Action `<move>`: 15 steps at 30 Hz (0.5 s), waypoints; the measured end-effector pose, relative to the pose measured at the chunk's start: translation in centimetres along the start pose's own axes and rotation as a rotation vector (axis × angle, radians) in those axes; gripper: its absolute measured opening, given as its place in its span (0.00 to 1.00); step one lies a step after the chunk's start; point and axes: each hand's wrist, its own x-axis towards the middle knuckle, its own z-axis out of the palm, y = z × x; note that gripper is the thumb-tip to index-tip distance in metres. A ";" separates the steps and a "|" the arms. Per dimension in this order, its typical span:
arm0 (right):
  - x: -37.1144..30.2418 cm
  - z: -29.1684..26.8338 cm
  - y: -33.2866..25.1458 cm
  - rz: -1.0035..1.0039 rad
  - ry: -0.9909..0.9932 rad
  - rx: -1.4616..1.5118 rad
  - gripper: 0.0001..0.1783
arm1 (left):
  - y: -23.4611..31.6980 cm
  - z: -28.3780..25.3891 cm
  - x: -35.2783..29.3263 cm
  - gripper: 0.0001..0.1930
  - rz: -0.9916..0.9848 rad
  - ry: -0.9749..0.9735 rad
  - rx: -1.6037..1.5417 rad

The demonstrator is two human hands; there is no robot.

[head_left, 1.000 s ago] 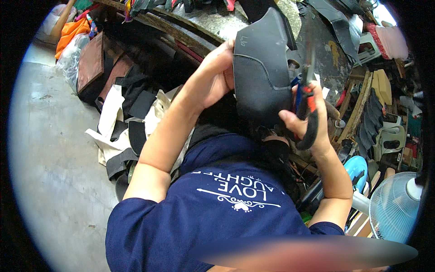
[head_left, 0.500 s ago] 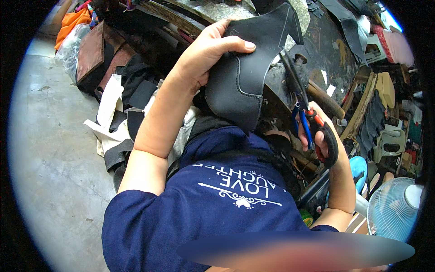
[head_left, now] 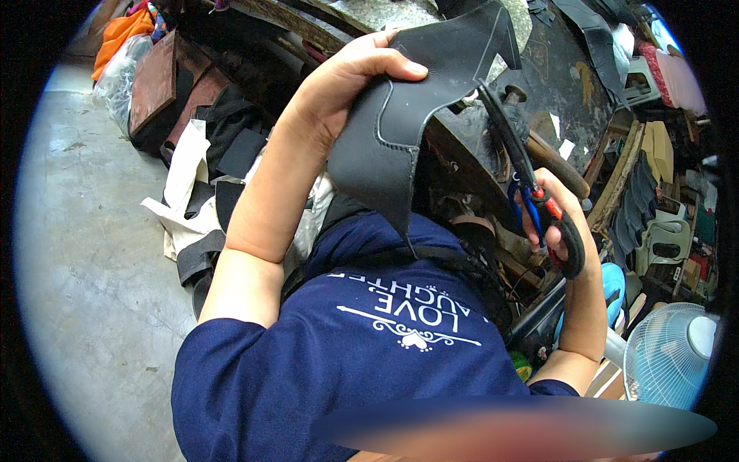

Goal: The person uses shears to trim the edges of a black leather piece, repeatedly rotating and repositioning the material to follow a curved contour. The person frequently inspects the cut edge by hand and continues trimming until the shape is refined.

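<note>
The panel (head_left: 439, 85) is left of the scissors (head_left: 522, 160), the fan (head_left: 666, 358) right of both, the scraps (head_left: 187, 169) further left.

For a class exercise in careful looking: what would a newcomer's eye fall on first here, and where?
Probably the stitched black leather-like piece, held up at top centre by the left hand. Next come the scissors with red and black on the handle, just right of it in the right hand. The orange bundle, upper left, also stands out.
</note>
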 end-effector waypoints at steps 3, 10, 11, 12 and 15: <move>0.0 -0.2 0.1 0.023 0.001 -0.064 0.54 | 0.0 -0.1 -0.1 0.27 -0.009 0.009 -0.009; -0.2 -0.6 -0.5 0.090 -0.050 0.018 0.54 | -0.3 0.1 0.1 0.27 -0.023 -0.013 -0.020; -0.2 -0.6 -0.5 0.102 -0.057 0.029 0.54 | -0.2 0.0 0.1 0.26 -0.034 -0.037 -0.030; -0.1 -0.7 -0.6 0.096 -0.062 0.040 0.54 | -0.2 -0.2 0.2 0.26 -0.044 -0.061 -0.041; 0.0 -0.6 -0.5 0.074 -0.061 0.058 0.55 | -0.3 -0.6 0.4 0.28 -0.058 -0.119 -0.127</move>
